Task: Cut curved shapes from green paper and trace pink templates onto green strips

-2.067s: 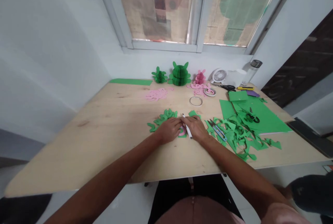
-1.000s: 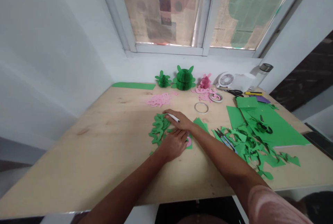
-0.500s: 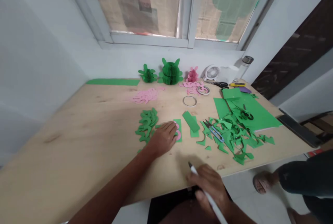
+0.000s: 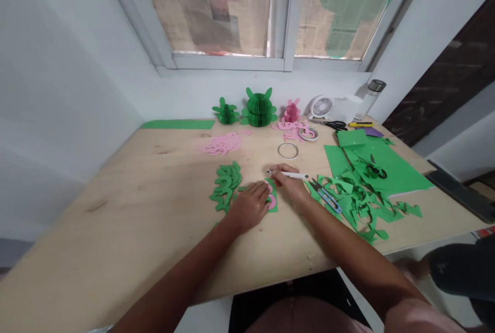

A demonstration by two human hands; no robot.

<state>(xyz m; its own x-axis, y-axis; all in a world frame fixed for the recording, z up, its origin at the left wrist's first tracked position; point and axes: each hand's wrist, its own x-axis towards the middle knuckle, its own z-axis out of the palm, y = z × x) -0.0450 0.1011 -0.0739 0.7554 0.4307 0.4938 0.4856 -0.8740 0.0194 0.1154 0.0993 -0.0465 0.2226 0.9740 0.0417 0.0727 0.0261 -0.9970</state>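
My left hand (image 4: pixel 253 204) lies flat with its fingers stretched out, pressing a pink paper cutout (image 4: pixel 273 202) onto a small green paper piece (image 4: pixel 275 209). The hand covers much of both. Close to the far edge of that green piece, my right hand (image 4: pixel 285 177) grips a white pen (image 4: pixel 296 175), its dark tip pointing left. Whether the tip touches paper I cannot tell. Just left of my left hand is a heap of wavy green paper cutouts (image 4: pixel 226 183).
Blue-handled thread snips (image 4: pixel 327 198) lie among green scraps (image 4: pixel 358 204) at right. Behind are pink cutouts (image 4: pixel 222 144), a tape roll (image 4: pixel 308 134), a thin ring (image 4: pixel 288 151), honeycomb paper figures (image 4: pixel 259 110), black scissors (image 4: pixel 334 125), a small fan (image 4: pixel 322 107) and green sheets (image 4: pixel 402 168).
My right hand has moved with the pen from the table's front edge up to the green piece's far side. My left hand stays on the pink cutout. The view has shifted slightly.
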